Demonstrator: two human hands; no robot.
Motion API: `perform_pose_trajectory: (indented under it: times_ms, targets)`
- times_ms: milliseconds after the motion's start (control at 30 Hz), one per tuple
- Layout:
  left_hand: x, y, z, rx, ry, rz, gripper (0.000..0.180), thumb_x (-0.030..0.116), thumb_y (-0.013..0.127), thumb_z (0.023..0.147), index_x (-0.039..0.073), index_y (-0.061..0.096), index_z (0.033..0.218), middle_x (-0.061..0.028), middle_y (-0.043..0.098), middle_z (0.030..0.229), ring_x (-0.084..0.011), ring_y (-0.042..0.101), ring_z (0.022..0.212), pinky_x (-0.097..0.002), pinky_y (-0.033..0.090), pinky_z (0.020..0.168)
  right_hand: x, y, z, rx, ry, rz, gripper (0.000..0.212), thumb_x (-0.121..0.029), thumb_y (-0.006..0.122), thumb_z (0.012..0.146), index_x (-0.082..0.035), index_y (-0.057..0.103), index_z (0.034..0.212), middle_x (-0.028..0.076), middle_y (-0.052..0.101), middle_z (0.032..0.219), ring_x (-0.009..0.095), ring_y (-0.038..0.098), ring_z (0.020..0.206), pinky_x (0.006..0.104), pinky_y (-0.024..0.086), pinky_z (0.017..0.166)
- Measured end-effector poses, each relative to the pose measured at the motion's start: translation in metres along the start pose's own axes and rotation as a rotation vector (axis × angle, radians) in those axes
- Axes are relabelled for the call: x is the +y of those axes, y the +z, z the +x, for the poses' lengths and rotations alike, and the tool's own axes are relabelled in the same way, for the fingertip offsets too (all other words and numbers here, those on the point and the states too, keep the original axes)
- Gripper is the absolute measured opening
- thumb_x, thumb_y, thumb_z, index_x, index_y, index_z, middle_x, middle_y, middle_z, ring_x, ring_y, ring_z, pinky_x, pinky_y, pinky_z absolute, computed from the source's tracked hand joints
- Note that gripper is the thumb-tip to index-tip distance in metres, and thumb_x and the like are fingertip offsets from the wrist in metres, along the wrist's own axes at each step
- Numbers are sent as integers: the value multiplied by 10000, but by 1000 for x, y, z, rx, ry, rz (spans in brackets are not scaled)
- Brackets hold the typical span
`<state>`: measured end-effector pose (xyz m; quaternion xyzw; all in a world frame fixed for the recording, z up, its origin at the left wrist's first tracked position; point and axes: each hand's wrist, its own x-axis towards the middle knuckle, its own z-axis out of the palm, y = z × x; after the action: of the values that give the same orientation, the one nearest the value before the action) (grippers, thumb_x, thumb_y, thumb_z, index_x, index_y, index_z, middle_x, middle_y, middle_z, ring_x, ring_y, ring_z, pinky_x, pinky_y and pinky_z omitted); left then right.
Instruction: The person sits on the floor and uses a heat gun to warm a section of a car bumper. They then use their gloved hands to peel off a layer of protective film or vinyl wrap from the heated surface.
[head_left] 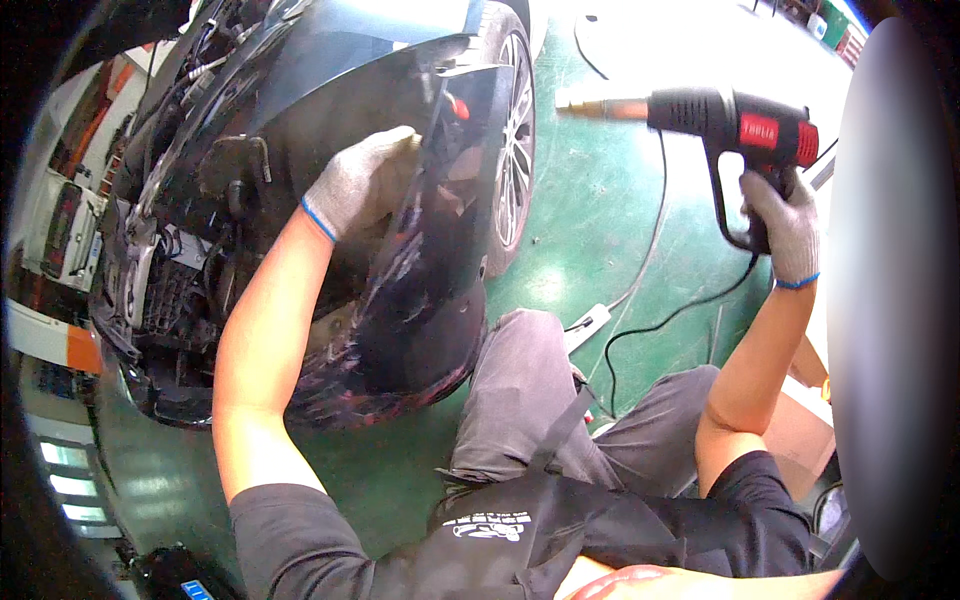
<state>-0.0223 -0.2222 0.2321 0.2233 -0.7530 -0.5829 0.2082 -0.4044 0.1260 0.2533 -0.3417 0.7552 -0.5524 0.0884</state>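
Observation:
In a whitish knit glove with a blue cuff, my left hand [365,180] reaches to the inner side of a dark bumper cover [430,310] and grips its edge near the wheel opening. Its fingertips are partly hidden there. The cover is scuffed and scratched, with a small red patch [459,107] near its upper end. My right hand [785,220], gloved alike, is closed around the handle of a black and red heat gun [735,120]. The gun is raised on the right, its metal nozzle [600,105] pointing left toward the wheel and apart from the bumper cover.
A wheel [515,140] stands right behind the cover. The heat gun's black cord [670,318] hangs to the green floor [570,240], near a white power strip [588,325]. My bent knees are close to the car's front. A cardboard box [803,430] is at my right.

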Motion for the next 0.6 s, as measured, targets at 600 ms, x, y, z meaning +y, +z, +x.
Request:
perform_pose_trajectory:
  times_ms: [600]
  targets:
    - [38,-12,25,-835,-350,-508,556,200,580,981,-52,483,1467,-151,633,1351,-274,619,1233,-436,455,1089,-88,-15,-92,94,22,-302,301,-226,822,705,-48,760,940,50,671,776,149,631,690,320,494,657]
